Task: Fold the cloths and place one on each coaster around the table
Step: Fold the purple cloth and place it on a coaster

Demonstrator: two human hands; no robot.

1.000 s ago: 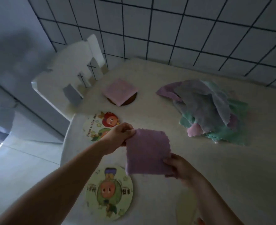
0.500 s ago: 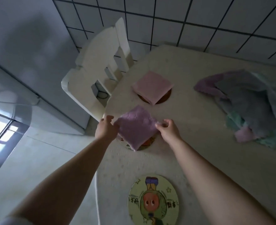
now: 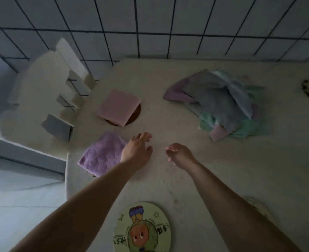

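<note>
I see both bare hands hovering over the pale speckled bench (image 3: 204,179), neither holding anything. My left hand (image 3: 136,151) sits just beside the right edge of the folded purple fleece cloth (image 3: 101,157), its fingers (image 3: 142,137) spread apart and pointing away. My right hand (image 3: 179,154) is a little to its right, fingers loosely curled but apart, empty. The purple cloth lies flat near the bench's left edge, covering its coaster almost wholly. Beyond it, a folded pink square cloth (image 3: 118,107) rests on a brown round coaster (image 3: 136,113). A heap of unfolded cloths in grey, mint, lilac and pink (image 3: 226,106) lies to the far right. A round cartoon-printed coaster (image 3: 142,228) sits bare at the near edge. A white chair (image 3: 41,99) stands by the bench's left side.
</note>
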